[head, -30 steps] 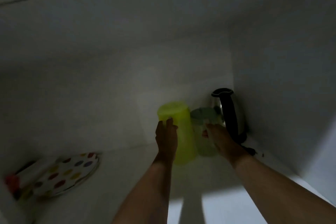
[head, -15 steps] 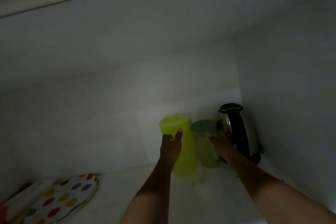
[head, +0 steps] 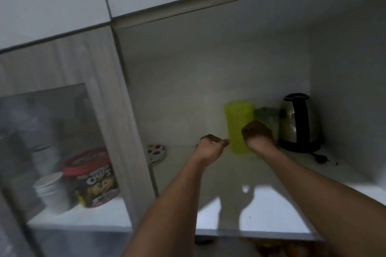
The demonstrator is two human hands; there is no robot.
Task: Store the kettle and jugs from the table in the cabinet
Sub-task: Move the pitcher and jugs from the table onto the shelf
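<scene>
Both forearms reach forward and up from the lower edge of the view into the open cabinet (head: 208, 64), over the white shelf (head: 261, 204) that catches light at its front. The left hand (head: 211, 146) is loosely curled with the fingers bent inward, it holds nothing and hangs just left of the yellow jug (head: 238, 123); I cannot tell if a fingertip touches it. The right hand (head: 258, 134) is also curled and empty, in front of the yellow jug and the green jug (head: 268, 119), which it partly hides. The two jugs stand upright side by side at the back of the shelf. The steel kettle (head: 298, 123) with a black handle stands on its base just right of the green jug, in the right corner. A dotted plate (head: 156, 152) lies at the left of the shelf. Behind the glass door (head: 41, 131) on the left are white cups (head: 52, 192) and a box (head: 98, 185) with blurred writing, maybe "Choco".
</scene>
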